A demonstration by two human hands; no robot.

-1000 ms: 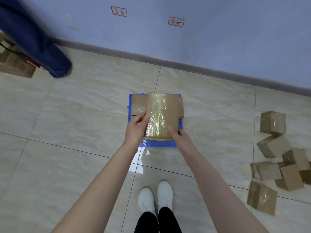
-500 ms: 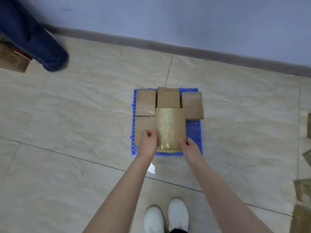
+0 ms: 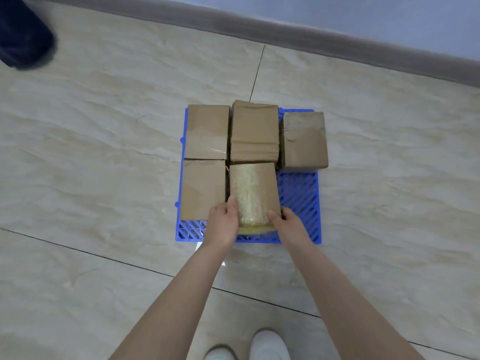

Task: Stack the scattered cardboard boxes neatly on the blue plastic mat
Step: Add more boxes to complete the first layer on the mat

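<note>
A blue slatted plastic mat (image 3: 298, 196) lies on the tiled floor. Several cardboard boxes sit on it: three across the far row (image 3: 206, 131) (image 3: 254, 131) (image 3: 304, 139) and one at the near left (image 3: 202, 188). Both hands hold a tape-wrapped box (image 3: 253, 189) in the near middle of the mat, against its neighbours. My left hand (image 3: 224, 221) grips its near left corner. My right hand (image 3: 288, 222) grips its near right corner. The mat's near right part is bare.
A grey skirting board and blue wall (image 3: 337, 35) run behind the mat. Another person's dark blue trouser leg (image 3: 23, 40) stands at the far left. My white shoes (image 3: 270, 345) are at the bottom edge.
The tape-wrapped box has come down from above the mat into the near middle spot. My view has tilted down and moved closer; the loose boxes at the right have left the frame.
</note>
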